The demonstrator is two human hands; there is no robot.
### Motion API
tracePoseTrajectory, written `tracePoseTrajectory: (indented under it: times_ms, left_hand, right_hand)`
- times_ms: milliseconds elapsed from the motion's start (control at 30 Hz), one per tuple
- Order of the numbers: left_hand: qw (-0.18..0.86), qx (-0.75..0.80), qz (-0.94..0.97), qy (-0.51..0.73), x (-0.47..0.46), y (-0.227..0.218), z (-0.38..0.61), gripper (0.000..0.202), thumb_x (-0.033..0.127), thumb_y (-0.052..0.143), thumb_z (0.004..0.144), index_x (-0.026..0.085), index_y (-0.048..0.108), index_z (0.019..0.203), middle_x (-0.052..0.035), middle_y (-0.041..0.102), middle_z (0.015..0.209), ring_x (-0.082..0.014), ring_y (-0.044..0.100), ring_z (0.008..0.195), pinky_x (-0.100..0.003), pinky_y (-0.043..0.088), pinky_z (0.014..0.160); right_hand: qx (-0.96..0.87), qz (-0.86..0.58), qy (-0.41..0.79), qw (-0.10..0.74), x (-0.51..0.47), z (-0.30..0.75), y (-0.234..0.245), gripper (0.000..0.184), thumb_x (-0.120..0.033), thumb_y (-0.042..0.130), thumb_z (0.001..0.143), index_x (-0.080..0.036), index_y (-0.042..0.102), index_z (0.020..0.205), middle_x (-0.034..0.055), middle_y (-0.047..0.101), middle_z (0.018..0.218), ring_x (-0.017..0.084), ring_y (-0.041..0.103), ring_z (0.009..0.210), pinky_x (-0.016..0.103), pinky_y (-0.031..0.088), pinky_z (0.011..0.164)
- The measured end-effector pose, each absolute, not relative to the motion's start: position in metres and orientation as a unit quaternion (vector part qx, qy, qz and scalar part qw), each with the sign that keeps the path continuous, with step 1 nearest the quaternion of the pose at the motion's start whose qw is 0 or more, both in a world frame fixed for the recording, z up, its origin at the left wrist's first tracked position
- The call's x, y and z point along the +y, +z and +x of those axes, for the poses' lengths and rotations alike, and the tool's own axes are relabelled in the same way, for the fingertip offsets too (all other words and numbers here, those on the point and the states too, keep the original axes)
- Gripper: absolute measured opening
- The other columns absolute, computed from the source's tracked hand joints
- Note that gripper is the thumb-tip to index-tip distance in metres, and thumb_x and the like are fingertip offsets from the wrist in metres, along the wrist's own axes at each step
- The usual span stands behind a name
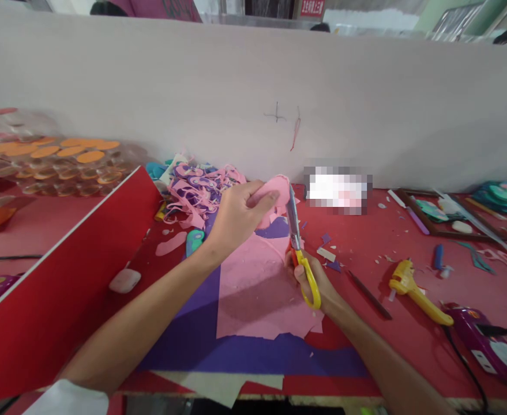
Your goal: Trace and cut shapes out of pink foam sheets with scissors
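Note:
My left hand [244,210] pinches a rounded pink felt piece [274,190] and holds it up above the table. In my right hand [307,274] is a pair of scissors [294,222] with yellow and orange handles, blades pointing up. The blades meet the right edge of the pink piece; whether they are apart cannot be made out. Below both hands, a pink felt sheet [253,294] with a ragged edge lies on a larger purple sheet [179,340]. A small teal and purple cut piece [195,241] rests near my left wrist.
Pink and purple scraps [196,187] are heaped by the wall. A red board [75,271] stands at the left, with a white case [125,280] beside it. To the right lie a brown pencil-like stick [370,295], a yellow glue gun [417,293] and a purple power strip [487,340].

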State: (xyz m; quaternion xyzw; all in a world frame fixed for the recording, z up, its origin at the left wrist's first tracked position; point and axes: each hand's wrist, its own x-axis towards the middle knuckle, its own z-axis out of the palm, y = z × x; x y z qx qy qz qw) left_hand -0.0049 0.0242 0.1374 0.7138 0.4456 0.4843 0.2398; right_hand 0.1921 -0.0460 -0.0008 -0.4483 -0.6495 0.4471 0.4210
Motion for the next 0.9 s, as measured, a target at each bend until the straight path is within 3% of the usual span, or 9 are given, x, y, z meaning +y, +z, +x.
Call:
tracePoseTrajectory:
  times_ms: [267,900]
  left_hand:
    - [0.248,0.436,0.726,0.47,0.0197,0.1359,-0.0002,0.044,0.034,0.059,0.091,0.021,0.027,0.064,0.0054,0.025,0.059,-0.009,0.025,0.054,-0.027,0.021,0.05]
    - [0.245,0.444,0.718,0.477,0.0198,0.1378,-0.0011,0.044,0.032,0.059,0.09,0.021,0.026,0.064,0.0049,0.022,0.061,-0.0094,0.022,0.055,-0.027,0.02,0.051]
  right_hand:
    - [-0.635,-0.458,0.451,0.43,-0.0448,0.1927,-0.001,0.068,-0.089,0.041,0.084,-0.022,0.054,0.085,-0.0032,0.043,0.063,0.012,0.038,0.053,0.025,0.034,0.046]
    - [-0.645,-0.441,0.443,0.439,-0.0443,0.1933,-0.0022,0.065,-0.086,0.041,0.086,-0.022,0.05,0.08,-0.0039,0.042,0.061,0.012,0.036,0.052,0.027,0.029,0.048]
